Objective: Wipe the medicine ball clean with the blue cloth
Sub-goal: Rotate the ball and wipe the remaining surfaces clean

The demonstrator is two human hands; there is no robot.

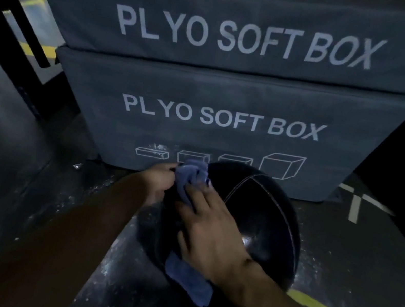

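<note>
2 hands work in my head view: my right hand (211, 233) presses the blue cloth (192, 176) flat-fingered onto the medicine ball (265, 218) beneath it; my left hand (161, 181) pinches the cloth's far end. Beyond both stand 2 stacked plyo boxes (232, 99).

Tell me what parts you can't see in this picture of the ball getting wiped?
Head view, the only one:
- Middle of the blue cloth: covered by the right hand.
- Left side of the medicine ball: behind both hands and the cloth; its underside faces away.
- Left hand fingertips: tucked behind the cloth and blurred.
- Small box drawings on the lower plyo box: partly blocked by the ball and cloth.
- Dirt on the ball: too dark to tell.
</note>
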